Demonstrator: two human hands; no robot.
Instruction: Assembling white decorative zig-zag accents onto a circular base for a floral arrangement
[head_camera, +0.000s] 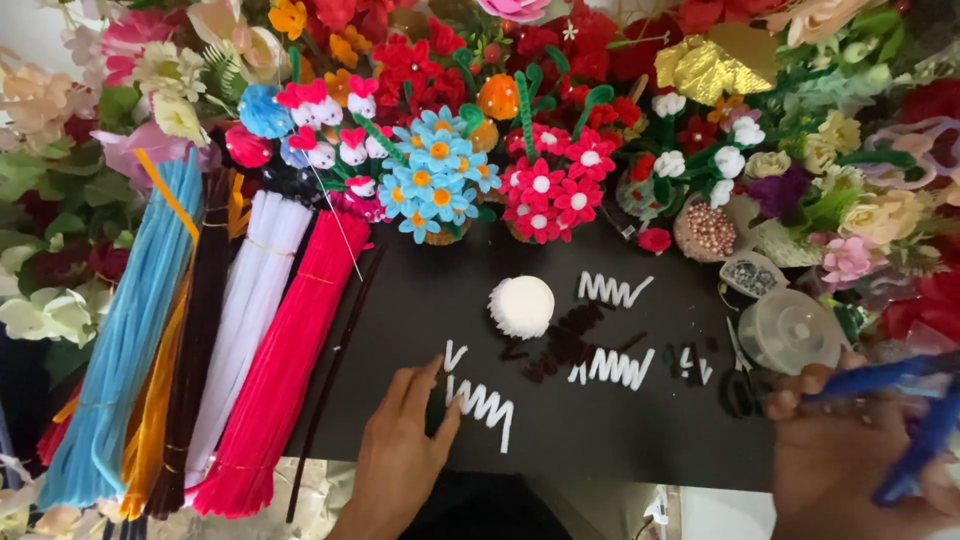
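Left grip (405, 440) spread flat on black desk (600, 440), fingertips touching white zigzag pipe cleaner (482, 402). Right grip (850, 460) pinched blue pipe cleaner (905, 420) — white pom-pom (521, 306) lay beyond left grip, red pipe-cleaner bundle (285, 370) just left of it.

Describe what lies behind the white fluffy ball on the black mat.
Behind the white ball stand two small pots of craft flowers: blue ones and red-pink ones. The blooms cover the pots themselves almost entirely.
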